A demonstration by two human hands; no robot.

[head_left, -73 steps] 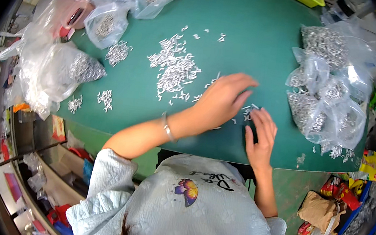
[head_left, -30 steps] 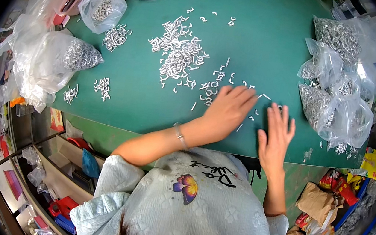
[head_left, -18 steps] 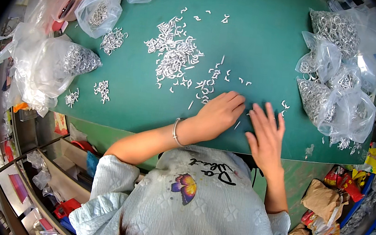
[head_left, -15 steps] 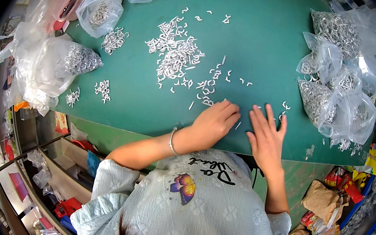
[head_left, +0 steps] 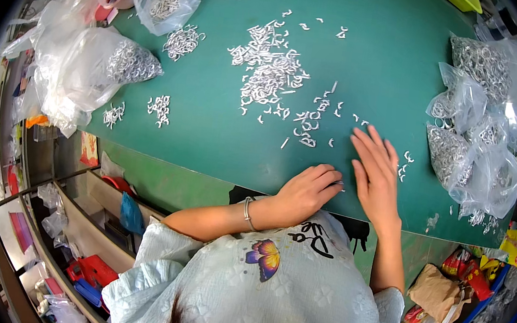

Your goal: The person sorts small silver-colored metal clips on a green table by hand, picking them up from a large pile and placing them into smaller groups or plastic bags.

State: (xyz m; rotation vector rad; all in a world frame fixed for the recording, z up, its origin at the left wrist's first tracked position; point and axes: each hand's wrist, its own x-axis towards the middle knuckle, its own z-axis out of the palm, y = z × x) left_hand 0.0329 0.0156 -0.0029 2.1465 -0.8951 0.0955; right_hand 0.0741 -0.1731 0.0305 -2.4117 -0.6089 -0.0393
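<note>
Close to the near edge of the green table [head_left: 203, 145], the left hand [head_left: 306, 194] has its fingers bent in and close together. A small silver bit [head_left: 341, 184] peeks out at its fingertips, but I cannot tell if they pinch it. To the right of those fingers, the right hand [head_left: 379, 178] is spread out, its fingers nearly straight with little gaps between them, and I see nothing in its grip.

Ahead of the left fingers and a bit to the left lies a big heap of curved metal pieces [head_left: 271, 80]. Between the fingers and that heap, a loose bunch of metal pieces [head_left: 307, 129] is in the way. A few tiny metal bits [head_left: 360, 119] lie just past the right fingertips, and more curved bits [head_left: 404, 167] sit just right of that hand.

Farther right of the right fingers, clear bags of metal rings [head_left: 454, 155] block that side of the table. Well left of the left fingers are two little piles, a nearer metal pile [head_left: 159, 110] and a farther metal pile [head_left: 112, 115]. Behind them sits a fat clear bag of shiny pieces [head_left: 130, 64]. A silver bracelet [head_left: 249, 215] goes around the left wrist, behind the fingers.
</note>
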